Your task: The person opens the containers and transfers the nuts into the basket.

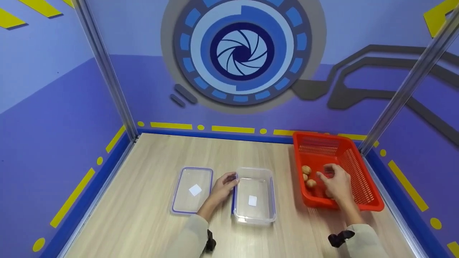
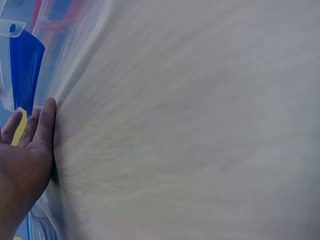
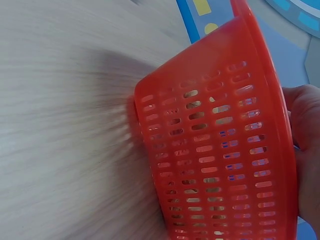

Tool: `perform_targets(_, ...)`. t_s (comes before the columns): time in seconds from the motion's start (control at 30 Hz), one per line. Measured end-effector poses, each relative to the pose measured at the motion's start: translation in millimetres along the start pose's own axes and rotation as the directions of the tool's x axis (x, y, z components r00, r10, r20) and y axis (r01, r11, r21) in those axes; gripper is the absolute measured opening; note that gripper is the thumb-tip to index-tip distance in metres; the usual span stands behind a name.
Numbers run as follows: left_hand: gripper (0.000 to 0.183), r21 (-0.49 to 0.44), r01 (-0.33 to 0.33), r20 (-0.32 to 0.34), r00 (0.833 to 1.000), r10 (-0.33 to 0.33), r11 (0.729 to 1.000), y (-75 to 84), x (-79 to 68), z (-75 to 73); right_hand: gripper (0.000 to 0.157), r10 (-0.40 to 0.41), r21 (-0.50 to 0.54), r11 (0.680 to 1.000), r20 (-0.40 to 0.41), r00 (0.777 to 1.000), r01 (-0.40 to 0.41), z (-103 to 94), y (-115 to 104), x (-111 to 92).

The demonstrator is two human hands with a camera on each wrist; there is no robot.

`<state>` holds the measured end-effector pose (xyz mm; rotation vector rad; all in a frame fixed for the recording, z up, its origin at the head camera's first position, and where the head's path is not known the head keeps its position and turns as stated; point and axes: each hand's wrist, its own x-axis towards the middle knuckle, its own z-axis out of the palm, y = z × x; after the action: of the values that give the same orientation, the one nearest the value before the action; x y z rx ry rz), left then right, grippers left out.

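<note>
My left hand (image 1: 223, 187) rests against the left side of a clear plastic food container (image 1: 252, 186), its fingers near the blue latch (image 2: 26, 70). The container stands without its lid, and only a white label shows inside. To the left lies a clear lid (image 1: 183, 179) with a blue-purple seal and a white label. Inside a red plastic basket (image 1: 299, 165), my right hand (image 1: 339, 182) hovers with fingers bent and thumb apart, nothing visible between them. Several walnuts (image 1: 311, 183) lie by the basket's left wall; the hand partly hides another. The basket wall (image 3: 210, 60) blocks the right fingers in the right wrist view.
A light wooden table (image 1: 157, 161) carries everything. The blue-purple back wall (image 1: 143, 86) rises right behind the basket. Metal posts (image 1: 111, 77) stand at the back corners, with side walls along the left and right table edges.
</note>
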<state>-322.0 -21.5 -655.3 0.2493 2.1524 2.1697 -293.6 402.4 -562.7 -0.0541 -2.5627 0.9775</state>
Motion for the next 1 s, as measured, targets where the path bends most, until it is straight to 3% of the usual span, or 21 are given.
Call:
perform_targets(0.23,0.050,-0.063,-0.012,0.009,1.000,0.012,0.998,1.3,4.3,2.6,0.038,-0.041,-0.024,0.999,-0.001,0.999,0.041,0.6,0,1)
perform_targets(0.53,0.048,-0.021,0.023,-0.005,1.000,-0.023,1.000,0.2,0.6,7.1,0.039,-0.063,-0.044,0.997,0.011,0.998,0.063,0.3,7,-3)
perform_targets(0.63,0.049,-0.008,0.007,0.002,1.000,-0.007,1.000,-0.2,-3.2,9.0,0.039,-0.063,-0.047,0.997,0.002,0.998,0.063,-0.8,8,-7)
perform_targets(0.83,0.048,0.001,-0.013,-0.010,1.000,0.013,1.000,2.2,-4.5,14.8,0.035,-0.035,0.014,0.999,-0.037,0.999,0.036,-6.8,7,-8)
perform_targets(1.0,0.049,0.013,0.024,-0.018,1.000,-0.024,1.000,7.6,-2.1,17.8,0.040,-0.011,0.073,0.997,-0.029,1.000,0.013,-12.8,0,-6)
